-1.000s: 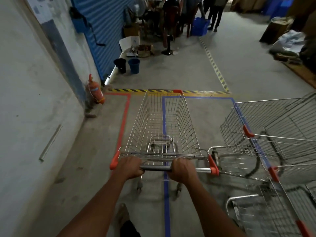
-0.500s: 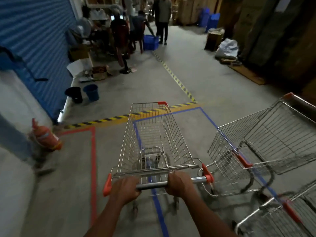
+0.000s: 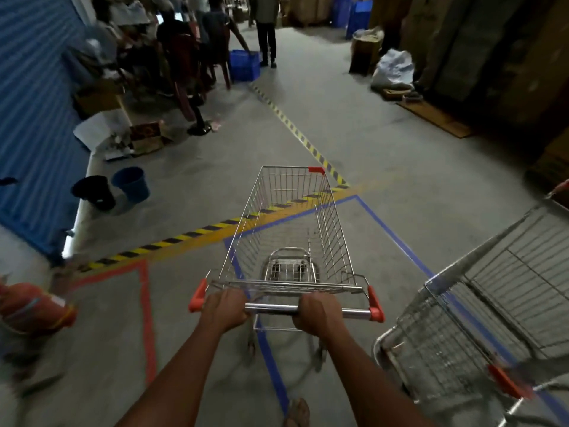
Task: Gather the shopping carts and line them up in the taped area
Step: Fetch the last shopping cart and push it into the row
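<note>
Both hands (image 3: 226, 309) (image 3: 317, 312) grasping cart handle (image 3: 272, 309); basket (image 3: 292, 229) holds nothing loose.

Bare concrete floor (image 3: 385, 167) lying open ahead of cart (image 3: 289, 229). Second cart (image 3: 480, 318) standing close on right, narrowing that side. Two buckets (image 3: 114, 188) and boxes (image 3: 123, 137) sitting along shutter at left. People (image 3: 215, 41) and blue crate (image 3: 244, 64) crowding far end of aisle. Sack (image 3: 392, 70) and stacked goods lining right wall.
</note>
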A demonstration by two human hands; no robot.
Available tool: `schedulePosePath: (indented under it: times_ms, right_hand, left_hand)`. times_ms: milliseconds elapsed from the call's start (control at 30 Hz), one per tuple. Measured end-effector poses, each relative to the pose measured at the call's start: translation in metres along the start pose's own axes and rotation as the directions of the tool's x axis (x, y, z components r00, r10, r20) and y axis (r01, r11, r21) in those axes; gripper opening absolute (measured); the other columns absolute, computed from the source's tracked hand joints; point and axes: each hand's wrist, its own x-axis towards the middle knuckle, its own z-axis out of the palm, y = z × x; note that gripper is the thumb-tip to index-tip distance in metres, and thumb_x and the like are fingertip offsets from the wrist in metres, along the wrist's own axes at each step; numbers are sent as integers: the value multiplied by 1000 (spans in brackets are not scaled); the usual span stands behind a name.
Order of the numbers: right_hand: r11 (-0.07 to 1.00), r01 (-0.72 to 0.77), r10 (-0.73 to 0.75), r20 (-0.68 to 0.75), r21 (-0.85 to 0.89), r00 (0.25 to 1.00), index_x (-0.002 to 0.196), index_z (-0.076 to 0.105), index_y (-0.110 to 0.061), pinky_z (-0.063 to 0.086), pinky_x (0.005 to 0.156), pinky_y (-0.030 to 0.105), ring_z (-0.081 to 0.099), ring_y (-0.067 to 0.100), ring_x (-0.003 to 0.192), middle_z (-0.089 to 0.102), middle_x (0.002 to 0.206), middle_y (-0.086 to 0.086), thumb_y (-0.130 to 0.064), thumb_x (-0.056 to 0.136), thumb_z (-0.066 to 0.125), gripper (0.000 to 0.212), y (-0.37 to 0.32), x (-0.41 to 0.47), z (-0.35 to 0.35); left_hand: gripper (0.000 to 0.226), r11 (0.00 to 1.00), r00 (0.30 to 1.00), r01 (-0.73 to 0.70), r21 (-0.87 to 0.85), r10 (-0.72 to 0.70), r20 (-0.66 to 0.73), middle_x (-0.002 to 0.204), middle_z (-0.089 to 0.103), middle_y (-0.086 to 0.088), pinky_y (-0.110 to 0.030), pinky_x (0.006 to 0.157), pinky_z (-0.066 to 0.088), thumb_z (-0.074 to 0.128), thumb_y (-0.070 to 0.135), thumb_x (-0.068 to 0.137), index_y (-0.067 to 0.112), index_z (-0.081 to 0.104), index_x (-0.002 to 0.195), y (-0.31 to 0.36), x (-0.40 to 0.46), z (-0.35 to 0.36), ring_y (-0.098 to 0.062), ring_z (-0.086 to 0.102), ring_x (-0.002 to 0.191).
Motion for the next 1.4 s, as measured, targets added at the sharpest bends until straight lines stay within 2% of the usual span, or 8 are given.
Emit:
schedulePosePath:
  times_ms: [233, 433, 633, 733, 867, 1100, 1267, 1400]
  right_hand:
    - [996, -82, 83, -29, 30, 996, 94, 68, -17, 55, 73, 37, 70, 34, 82, 72, 91, 7, -47, 82, 56, 35, 37, 109, -36]
    - [987, -158, 158, -15, -11, 987, 92, 69, -20, 55, 70, 36, 70, 30, 78, 72, 88, 3, -54, 83, 53, 39, 75, 197, -56]
    - [954, -300, 299, -21, -15, 954, 98, 69, -21, 55, 74, 35, 71, 30, 84, 73, 91, 4, -52, 83, 51, 38, 109, 288, -82]
    - [919, -393, 393, 1, 5, 919, 94, 70, -21, 54, 74, 35, 70, 28, 84, 73, 91, 2, -52, 83, 57, 35, 123, 328, -95]
    - [868, -496, 496, 9, 31, 868, 96, 67, -25, 53, 71, 35, 69, 26, 84, 72, 91, 0, -62, 75, 58, 44, 142, 379, -105]
    - [787, -616, 617, -13, 45, 787, 99, 69, -24, 51, 72, 35, 69, 27, 85, 72, 93, 1, -70, 79, 57, 52, 183, 462, -128]
    - [713, -698, 699, 1, 70, 715, 98, 68, -21, 52, 72, 36, 69, 26, 84, 70, 92, 3, -67, 81, 57, 50, 239, 525, -148]
    - [660, -745, 747, 23, 97, 665, 97, 67, -21, 53, 72, 35, 68, 25, 82, 69, 92, 4, -61, 81, 60, 43, 297, 569, -165]
  left_hand:
    - [27, 994, 995, -86, 68, 82, 63, 104, 71, 0, -34, 79, 49, 55, 41, 86, 23, 69, 101, 0, 136, -48, -24, 68, 100]
    - [23, 982, 982, -185, 33, 184, 37, 88, 69, 5, -31, 68, 49, 58, 44, 83, 26, 69, 92, 0, 250, -75, -19, 68, 84]
    - [25, 943, 943, -331, 17, 331, -6, 93, 69, 3, -33, 72, 45, 56, 46, 86, 25, 67, 96, 5, 368, -107, -21, 66, 90]
    - [24, 917, 918, -397, 28, 397, 9, 91, 68, 3, -33, 69, 44, 56, 45, 87, 27, 67, 98, 8, 424, -123, -20, 65, 86]
    - [27, 860, 863, -506, 67, 504, 37, 93, 68, 0, -34, 74, 52, 56, 45, 86, 23, 66, 98, 12, 495, -143, -22, 65, 86]
    - [29, 749, 756, -651, 123, 653, 27, 103, 71, -2, -34, 76, 49, 55, 43, 86, 21, 66, 101, 35, 624, -183, -26, 68, 96]
    - [24, 674, 685, -725, 140, 727, 48, 101, 70, -1, -32, 80, 50, 57, 39, 89, 23, 67, 103, 79, 720, -218, -24, 67, 96]
    - [23, 618, 633, -771, 155, 769, 83, 99, 70, 0, -32, 72, 48, 59, 42, 89, 24, 68, 101, 128, 796, -245, -21, 67, 92]
